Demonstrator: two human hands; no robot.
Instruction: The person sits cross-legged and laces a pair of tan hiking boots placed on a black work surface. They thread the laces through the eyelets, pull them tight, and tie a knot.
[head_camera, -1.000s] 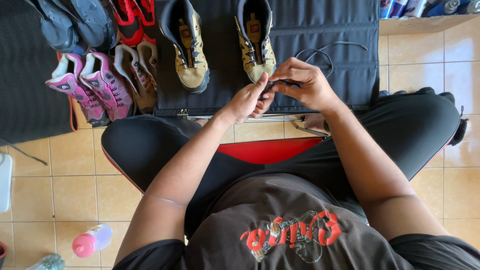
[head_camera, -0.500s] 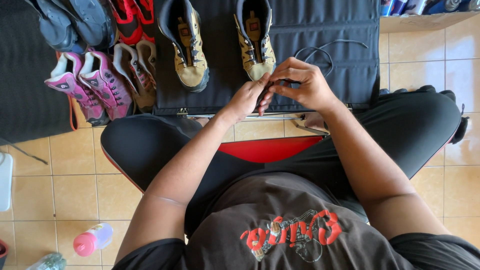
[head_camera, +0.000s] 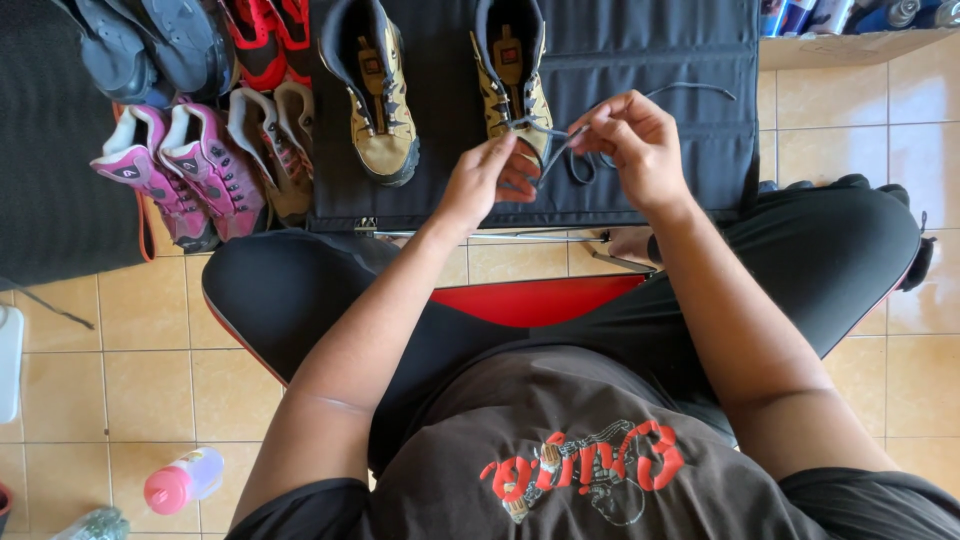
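Tan boot: on dark mat, long axis pointing away from the person, directly beyond both hands; lace stretched between them; right hand pinches one strand; left hand pinches another, nearer the boot; second boot lies left.

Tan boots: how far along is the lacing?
Done: the left boot looks laced up its front. In hand: the right boot, where the right hand pinches the dark lace and the left hand rests at its toe. Left: the lace hangs loose, with no knot visible.
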